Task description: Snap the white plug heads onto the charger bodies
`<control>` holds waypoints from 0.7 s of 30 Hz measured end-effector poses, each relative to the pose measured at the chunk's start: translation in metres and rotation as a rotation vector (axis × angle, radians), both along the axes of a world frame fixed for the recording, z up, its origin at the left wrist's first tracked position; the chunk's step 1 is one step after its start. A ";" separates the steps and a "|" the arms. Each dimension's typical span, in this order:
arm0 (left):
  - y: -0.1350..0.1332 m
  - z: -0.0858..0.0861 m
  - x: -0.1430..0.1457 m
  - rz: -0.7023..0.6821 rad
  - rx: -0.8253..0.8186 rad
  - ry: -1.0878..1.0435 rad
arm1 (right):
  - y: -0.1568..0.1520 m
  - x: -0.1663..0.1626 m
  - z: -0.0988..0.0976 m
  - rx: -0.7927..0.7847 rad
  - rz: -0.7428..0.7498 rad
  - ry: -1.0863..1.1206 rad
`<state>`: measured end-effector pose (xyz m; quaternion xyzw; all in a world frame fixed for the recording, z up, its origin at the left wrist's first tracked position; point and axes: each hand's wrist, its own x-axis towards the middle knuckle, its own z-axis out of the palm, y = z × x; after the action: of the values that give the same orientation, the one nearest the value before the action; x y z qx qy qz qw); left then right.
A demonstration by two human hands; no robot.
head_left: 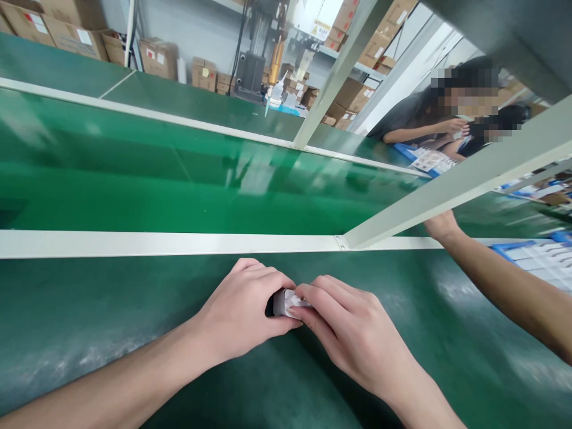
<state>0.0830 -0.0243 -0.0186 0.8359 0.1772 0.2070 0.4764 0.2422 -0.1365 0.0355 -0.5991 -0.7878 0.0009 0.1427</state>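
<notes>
A small white block point(281, 302), boxy and shaped like a plug-in charger, is held between both hands just above the green worktop. My left hand point(241, 310) curves round its left end, thumb below and fingers above. My right hand point(353, 322) pinches its right end between thumb and fingertips. A tiny metallic spot shows by the right fingertips, too small to make out. Fingers cover much of the block.
Beyond the worktop point(134, 298), a white rail point(156, 244) borders a green conveyor belt point(187, 190). A slanted post point(447, 185) rises at right. A co-worker's arm point(496, 280) reaches in there, near blue trays point(531, 253). Cardboard boxes point(158, 56) and two people stand farther back.
</notes>
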 end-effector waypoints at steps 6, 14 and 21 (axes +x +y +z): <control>0.000 0.000 0.000 -0.005 0.013 -0.025 | 0.000 0.001 -0.001 -0.042 -0.028 0.011; 0.000 0.000 0.001 -0.009 0.025 -0.019 | -0.002 0.005 -0.002 -0.143 -0.031 0.128; -0.001 -0.005 0.001 0.015 0.038 -0.023 | 0.002 0.009 -0.008 -0.208 -0.016 0.177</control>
<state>0.0841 -0.0253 -0.0231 0.8410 0.1743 0.2233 0.4610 0.2516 -0.1345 0.0277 -0.6146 -0.7630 0.1344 0.1487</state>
